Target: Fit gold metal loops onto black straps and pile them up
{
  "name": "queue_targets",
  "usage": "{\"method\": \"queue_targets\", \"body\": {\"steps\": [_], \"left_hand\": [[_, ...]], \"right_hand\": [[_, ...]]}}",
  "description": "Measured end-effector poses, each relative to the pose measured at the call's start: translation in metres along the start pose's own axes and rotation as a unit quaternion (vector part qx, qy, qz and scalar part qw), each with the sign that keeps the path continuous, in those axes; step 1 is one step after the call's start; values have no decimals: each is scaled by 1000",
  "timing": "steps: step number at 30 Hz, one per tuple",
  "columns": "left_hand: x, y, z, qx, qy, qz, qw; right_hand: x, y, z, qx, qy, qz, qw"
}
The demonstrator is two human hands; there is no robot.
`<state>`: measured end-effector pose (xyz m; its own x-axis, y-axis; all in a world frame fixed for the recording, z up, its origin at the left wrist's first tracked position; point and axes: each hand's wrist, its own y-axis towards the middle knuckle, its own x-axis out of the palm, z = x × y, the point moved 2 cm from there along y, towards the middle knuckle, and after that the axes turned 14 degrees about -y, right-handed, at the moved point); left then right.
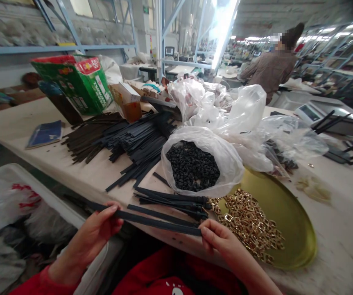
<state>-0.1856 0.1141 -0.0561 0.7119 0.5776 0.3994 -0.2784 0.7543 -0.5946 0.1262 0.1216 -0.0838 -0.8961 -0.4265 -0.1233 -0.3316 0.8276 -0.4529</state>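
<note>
A long black strap [161,224] stretches between my two hands above the table's front edge. My left hand [104,223] pinches it toward its left part, and a further length runs on past that hand to the left. At the strap's right end, my right hand [215,237] grips the tip between thumb and fingers. Just behind lies a small bundle of black straps [170,201]. A plastic bag [228,164] holding many small black loops [191,166] stands beyond it. To the right, gold-coloured buckles [250,221] are heaped on a round gold tray [299,241].
More dark straps [136,137] spread across the table behind, near a blue booklet [45,133] and a green carton [86,88]. Clear bags [219,102] pile up at the back. A white bin [10,174] stands at left. Another person [270,71] is at far right.
</note>
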Motion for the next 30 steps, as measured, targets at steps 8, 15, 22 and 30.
{"method": "queue_targets", "body": {"steps": [8,15,22,30], "left_hand": [[-65,-24,16,-174,217,-187,942],[12,-36,-29,-136,407,-365,826],[82,-29,-85,-292,225,-362,856],[117,-1,-82,-155,231,-282,918]], "right_hand": [[-3,-6,-2,-5,17,33,999],[21,-1,-17,-65,-45,-29,996],[-19,28,-48,-169,-265,95,945],[-87,124,-54,-76,-628,256,731]]}}
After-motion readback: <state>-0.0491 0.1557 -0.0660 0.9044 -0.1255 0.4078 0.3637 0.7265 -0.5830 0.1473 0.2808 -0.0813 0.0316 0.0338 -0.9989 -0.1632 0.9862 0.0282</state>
